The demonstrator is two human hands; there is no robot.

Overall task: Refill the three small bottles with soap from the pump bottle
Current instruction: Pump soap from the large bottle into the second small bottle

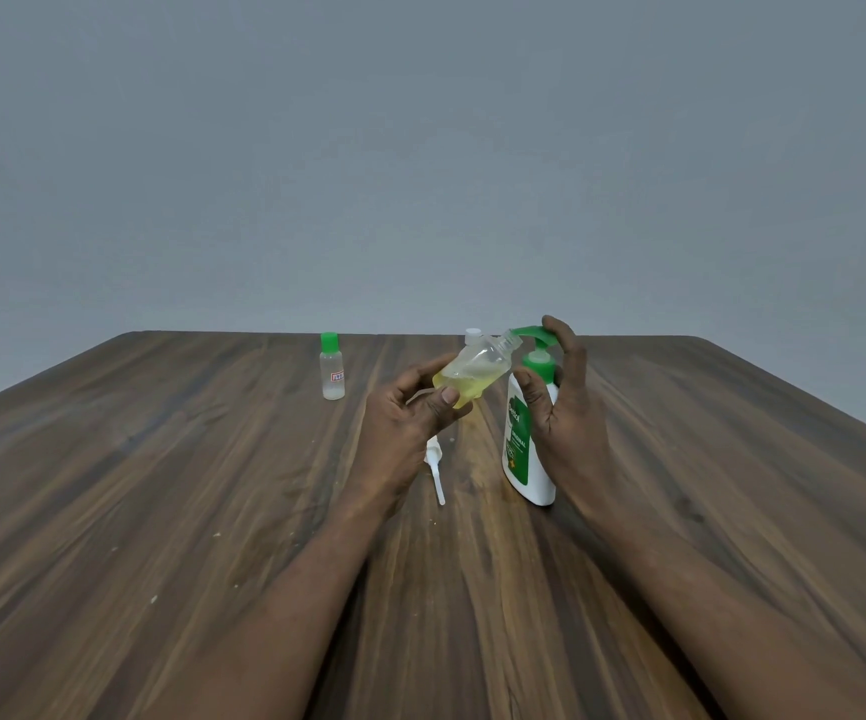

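So the small bottle (477, 368) was gripped tilted in the left hand (410, 413) at the nozzle (523, 333) of the mid-table pump bottle (522, 459), clasped by the right hand (566, 407), so soap could've easily been squirted past its narrow mouth (510, 339).

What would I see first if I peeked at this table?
Right in the middle, the left hand holds a small clear bottle tipped up to the green spout, yellow soap inside. The right hand wraps around the top of the white pump bottle. Farther back on the left, a little bottle with a green cap stands on the wooden table.
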